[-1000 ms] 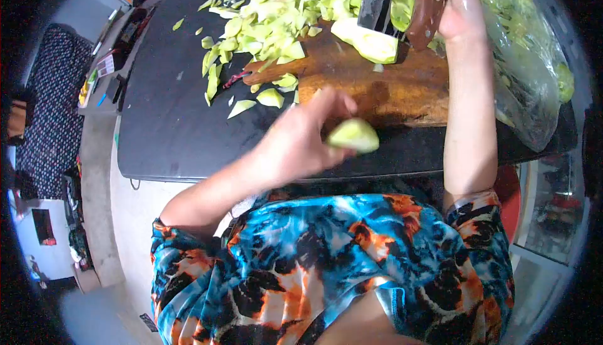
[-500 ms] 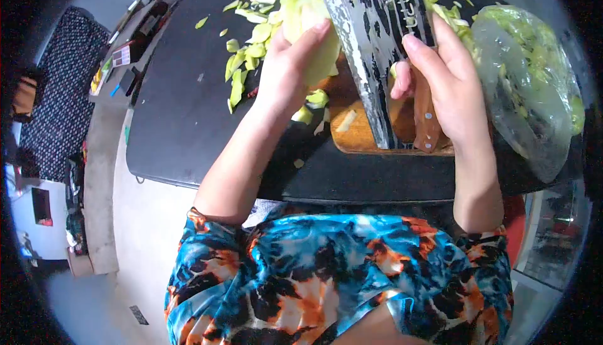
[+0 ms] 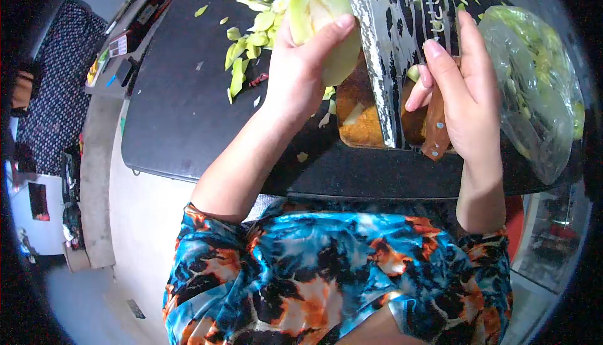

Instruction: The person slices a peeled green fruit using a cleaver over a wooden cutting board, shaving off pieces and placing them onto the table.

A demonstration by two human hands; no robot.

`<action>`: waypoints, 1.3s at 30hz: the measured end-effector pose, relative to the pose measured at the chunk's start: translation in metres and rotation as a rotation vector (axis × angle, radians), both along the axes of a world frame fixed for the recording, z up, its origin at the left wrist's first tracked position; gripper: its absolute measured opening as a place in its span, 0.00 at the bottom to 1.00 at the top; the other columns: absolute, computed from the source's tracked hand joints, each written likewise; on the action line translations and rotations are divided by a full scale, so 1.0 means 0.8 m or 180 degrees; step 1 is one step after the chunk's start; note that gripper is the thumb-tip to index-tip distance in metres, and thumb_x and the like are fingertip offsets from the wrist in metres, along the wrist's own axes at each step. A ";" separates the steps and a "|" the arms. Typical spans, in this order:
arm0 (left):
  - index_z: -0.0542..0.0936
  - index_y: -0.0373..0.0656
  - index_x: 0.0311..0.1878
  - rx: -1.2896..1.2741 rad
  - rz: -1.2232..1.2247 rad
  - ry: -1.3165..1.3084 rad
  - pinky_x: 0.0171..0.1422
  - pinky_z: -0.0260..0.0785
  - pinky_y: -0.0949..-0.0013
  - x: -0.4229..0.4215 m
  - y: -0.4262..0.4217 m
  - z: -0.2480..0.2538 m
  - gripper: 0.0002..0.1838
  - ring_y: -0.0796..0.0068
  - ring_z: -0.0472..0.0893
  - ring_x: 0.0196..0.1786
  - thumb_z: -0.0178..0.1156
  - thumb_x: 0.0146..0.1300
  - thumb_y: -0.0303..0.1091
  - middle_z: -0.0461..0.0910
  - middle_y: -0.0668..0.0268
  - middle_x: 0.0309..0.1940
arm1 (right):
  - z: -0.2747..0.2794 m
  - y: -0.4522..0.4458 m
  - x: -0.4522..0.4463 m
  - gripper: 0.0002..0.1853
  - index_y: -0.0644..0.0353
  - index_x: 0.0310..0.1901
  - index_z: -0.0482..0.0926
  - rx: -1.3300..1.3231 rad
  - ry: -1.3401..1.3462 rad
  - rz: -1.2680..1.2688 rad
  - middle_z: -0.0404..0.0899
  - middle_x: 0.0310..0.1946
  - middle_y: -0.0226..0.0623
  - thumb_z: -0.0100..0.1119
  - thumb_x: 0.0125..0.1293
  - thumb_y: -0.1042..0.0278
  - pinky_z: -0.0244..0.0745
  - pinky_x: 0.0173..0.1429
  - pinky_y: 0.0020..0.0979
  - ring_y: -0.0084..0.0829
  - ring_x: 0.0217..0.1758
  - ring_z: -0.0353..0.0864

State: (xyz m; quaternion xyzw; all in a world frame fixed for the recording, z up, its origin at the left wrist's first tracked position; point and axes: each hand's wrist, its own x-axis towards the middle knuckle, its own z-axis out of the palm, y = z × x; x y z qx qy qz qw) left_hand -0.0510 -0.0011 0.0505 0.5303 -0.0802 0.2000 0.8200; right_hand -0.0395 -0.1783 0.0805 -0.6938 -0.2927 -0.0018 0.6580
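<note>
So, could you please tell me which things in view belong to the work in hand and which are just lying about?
In use:
- pale green vegetable, in the left hand
- cleaver, in the right hand
- wooden board
- green slices
- probably the clear bag

Lying about:
- patterned cloth
- small blue object

Reaches over the near edge of the black tabletop (image 3: 163, 137) with bare left forearm (image 3: 242, 156) slanting inward and bare right forearm (image 3: 483, 185) nearly straight ahead. Curls left hand (image 3: 301, 62), laying thumb across. Bends right hand's (image 3: 465, 93) lower fingers, extending index finger and thumb.
</note>
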 end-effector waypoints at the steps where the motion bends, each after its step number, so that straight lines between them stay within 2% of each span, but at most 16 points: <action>1: 0.68 0.42 0.55 0.0082 0.0023 0.0016 0.40 0.73 0.70 0.000 0.001 -0.001 0.23 0.75 0.77 0.40 0.61 0.59 0.37 0.76 0.65 0.39 | -0.001 -0.001 0.000 0.23 0.65 0.64 0.57 -0.0017 -0.0007 -0.0003 0.72 0.28 0.31 0.45 0.70 0.71 0.71 0.27 0.20 0.18 0.23 0.72; 5: 0.67 0.43 0.55 -0.0519 -0.0201 0.0018 0.35 0.74 0.69 0.002 -0.001 -0.003 0.22 0.72 0.78 0.37 0.55 0.63 0.45 0.76 0.62 0.37 | -0.005 -0.001 0.003 0.23 0.66 0.64 0.57 -0.0175 -0.0383 -0.0167 0.71 0.31 0.29 0.45 0.69 0.73 0.69 0.29 0.19 0.16 0.26 0.69; 8: 0.67 0.44 0.56 -0.0643 -0.1166 -0.0136 0.44 0.75 0.62 -0.001 0.022 -0.006 0.24 0.65 0.79 0.42 0.47 0.64 0.51 0.75 0.60 0.45 | -0.004 -0.003 0.000 0.22 0.66 0.63 0.58 -0.0113 -0.0283 -0.0173 0.72 0.32 0.29 0.46 0.69 0.74 0.68 0.29 0.19 0.16 0.26 0.68; 10: 0.67 0.44 0.55 -0.0167 -0.0732 0.0002 0.38 0.75 0.63 -0.002 0.018 -0.004 0.24 0.65 0.78 0.39 0.49 0.62 0.49 0.75 0.59 0.45 | 0.005 -0.005 -0.002 0.21 0.66 0.61 0.60 0.0091 -0.0259 -0.0116 0.72 0.31 0.30 0.47 0.68 0.73 0.67 0.28 0.19 0.16 0.25 0.68; 13: 0.66 0.43 0.54 0.0382 -0.0419 0.0041 0.29 0.74 0.69 -0.003 0.013 0.008 0.23 0.66 0.78 0.34 0.54 0.59 0.45 0.75 0.56 0.44 | 0.024 -0.024 -0.010 0.10 0.65 0.47 0.70 -0.0007 -0.0319 -0.0723 0.72 0.21 0.32 0.49 0.67 0.71 0.65 0.25 0.20 0.18 0.20 0.68; 14: 0.66 0.43 0.53 0.0448 -0.0402 0.0073 0.28 0.73 0.70 -0.005 0.012 0.013 0.23 0.67 0.78 0.33 0.54 0.59 0.44 0.75 0.55 0.43 | 0.015 -0.027 0.003 0.07 0.65 0.42 0.71 0.0243 -0.1179 -0.0866 0.72 0.19 0.32 0.48 0.68 0.70 0.64 0.25 0.22 0.20 0.19 0.68; 17: 0.66 0.44 0.53 0.0427 -0.0429 0.0062 0.26 0.72 0.72 -0.006 0.010 0.015 0.21 0.68 0.78 0.29 0.52 0.62 0.46 0.76 0.55 0.39 | 0.003 -0.054 0.005 0.07 0.64 0.37 0.72 -0.0370 -0.1309 -0.1200 0.73 0.21 0.33 0.48 0.68 0.69 0.63 0.25 0.22 0.20 0.20 0.68; 18: 0.66 0.44 0.54 0.0340 -0.0517 0.0059 0.26 0.72 0.72 -0.005 0.012 0.012 0.22 0.68 0.78 0.27 0.51 0.63 0.47 0.76 0.55 0.39 | 0.001 -0.037 -0.001 0.10 0.64 0.33 0.72 0.0225 -0.1199 -0.1049 0.75 0.23 0.34 0.47 0.69 0.67 0.62 0.25 0.21 0.19 0.22 0.68; 22: 0.72 0.36 0.46 -0.0020 -0.1302 -0.0053 0.26 0.73 0.71 0.006 0.034 0.004 0.26 0.67 0.78 0.26 0.44 0.65 0.54 0.78 0.55 0.30 | 0.010 -0.015 0.015 0.29 0.66 0.52 0.76 -0.0395 -0.2211 -0.0302 0.76 0.26 0.34 0.38 0.70 0.45 0.62 0.26 0.22 0.21 0.22 0.67; 25: 0.69 0.39 0.52 0.0063 -0.0617 0.0005 0.34 0.73 0.69 -0.002 0.028 -0.005 0.26 0.68 0.78 0.35 0.47 0.64 0.53 0.76 0.57 0.38 | 0.022 -0.019 0.005 0.34 0.63 0.49 0.79 -0.1345 -0.2596 -0.0249 0.75 0.26 0.36 0.44 0.64 0.36 0.65 0.29 0.26 0.25 0.25 0.71; 28: 0.63 0.43 0.61 -0.0014 -0.0847 -0.0350 0.56 0.69 0.66 0.032 0.053 -0.039 0.28 0.72 0.74 0.51 0.50 0.64 0.51 0.72 0.62 0.51 | 0.018 -0.010 0.005 0.31 0.62 0.48 0.80 -0.1071 -0.3498 0.0022 0.74 0.24 0.33 0.63 0.50 0.43 0.65 0.30 0.30 0.32 0.25 0.71; 31: 0.62 0.41 0.61 0.1049 -0.0541 -0.0913 0.60 0.66 0.67 0.024 0.064 -0.031 0.25 0.74 0.72 0.53 0.56 0.64 0.39 0.72 0.64 0.50 | 0.017 -0.003 -0.002 0.30 0.57 0.47 0.82 -0.1079 -0.3600 0.0021 0.67 0.22 0.31 0.66 0.42 0.48 0.63 0.29 0.31 0.33 0.24 0.67; 32: 0.62 0.41 0.60 0.1693 -0.0053 -0.1019 0.58 0.67 0.68 0.044 0.069 -0.043 0.26 0.76 0.73 0.52 0.58 0.63 0.37 0.73 0.64 0.49 | 0.016 -0.002 -0.002 0.29 0.55 0.47 0.82 -0.1111 -0.3594 0.0014 0.66 0.22 0.31 0.67 0.41 0.49 0.63 0.29 0.31 0.33 0.24 0.66; 34: 0.65 0.41 0.58 0.1486 0.0372 -0.0821 0.55 0.69 0.70 0.046 0.053 -0.033 0.25 0.77 0.74 0.50 0.62 0.60 0.35 0.75 0.65 0.47 | 0.015 -0.002 -0.001 0.29 0.52 0.47 0.82 -0.1210 -0.3497 0.0041 0.62 0.21 0.31 0.67 0.40 0.51 0.61 0.28 0.31 0.33 0.23 0.65; 37: 0.69 0.42 0.54 -0.0026 0.0039 -0.0246 0.50 0.71 0.72 0.020 0.033 -0.005 0.22 0.78 0.76 0.45 0.64 0.57 0.33 0.77 0.67 0.43 | 0.015 -0.003 0.001 0.30 0.49 0.49 0.82 -0.1380 -0.3399 0.0123 0.59 0.19 0.31 0.67 0.38 0.52 0.60 0.27 0.31 0.32 0.22 0.63; 39: 0.71 0.42 0.51 0.0323 -0.0333 -0.0278 0.49 0.72 0.73 0.009 0.044 0.005 0.20 0.79 0.77 0.42 0.65 0.56 0.31 0.78 0.68 0.41 | 0.015 -0.004 0.001 0.30 0.48 0.49 0.81 -0.1369 -0.3334 0.0185 0.58 0.19 0.31 0.67 0.38 0.52 0.59 0.26 0.31 0.31 0.21 0.62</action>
